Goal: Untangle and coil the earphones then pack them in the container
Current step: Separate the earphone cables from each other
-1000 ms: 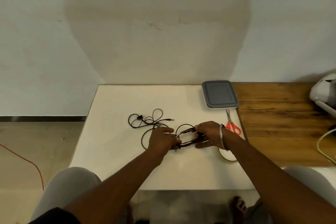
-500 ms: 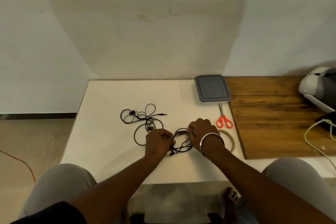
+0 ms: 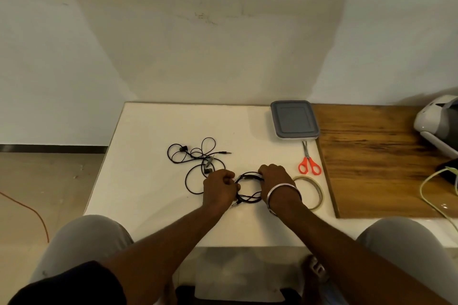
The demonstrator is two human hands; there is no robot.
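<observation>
Dial centred on the held coil, twelve toward the wall. At ten o'clock a second set, the loose earphones (image 3: 198,160), lies tangled on the white table (image 3: 148,181), its nearest loop running up against the left hand (image 3: 219,189). That hand is clenched round the nine o'clock side of the coiled earphones (image 3: 249,188), and a plug end pokes out near seven. The right hand (image 3: 275,179), wearing a metal bangle (image 3: 282,192), grasps the coil from one to three o'clock, fingers curled over the strands. A tape roll (image 3: 316,193) lies at three, partly under that wrist; red-handled scissors (image 3: 308,163) sit at two. The container (image 3: 293,120) stands at one o'clock, well apart, grey lid on. Assessment: coiling of this set appears near complete; packing is not begun. Risks: the coil is unsecured, so freeing either hand to reach for tape or lid could let the loops spring apart; the trailing plug end may snag; lifting the left hand may drag the adjacent loose loop and re-tangle both sets; the lidded container demands a free hand.
</observation>
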